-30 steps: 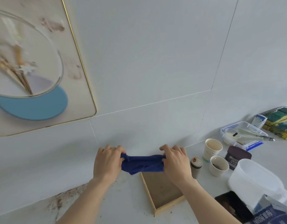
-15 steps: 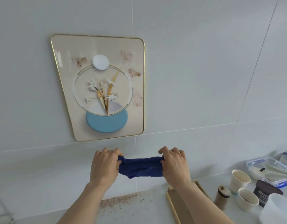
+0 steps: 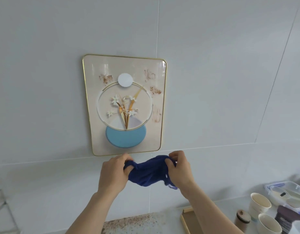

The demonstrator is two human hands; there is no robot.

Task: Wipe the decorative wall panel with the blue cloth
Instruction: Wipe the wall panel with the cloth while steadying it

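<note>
The decorative wall panel (image 3: 124, 105), gold-rimmed and printed with a flower spray above a blue disc, now hangs square in the middle of your view on the far wall, where a second ago it sat cut off at the left edge. Brown smears show at its upper left and down its right side; none looks wiped yet. The blue cloth (image 3: 148, 171) has come up with your hands and hangs bunched just below the panel's lower rim, clear of the glossy face. It was pulled straight between your fists half a second back; now it sags in a loose fold, so you appear to be regathering it into a pad. Your left hand (image 3: 113, 173) has its fingers closed on the cloth's left end, and your right hand (image 3: 180, 168) pinches the right end. The wiping itself looks about to start, with the nearest stains up and to the right of the cloth. Below on the counter (image 3: 171, 215), a brown spatter (image 3: 134, 222) lies near your left forearm, and paper cups (image 3: 260, 204) and a lidded clear box (image 3: 287, 193) stand at the right.
</note>
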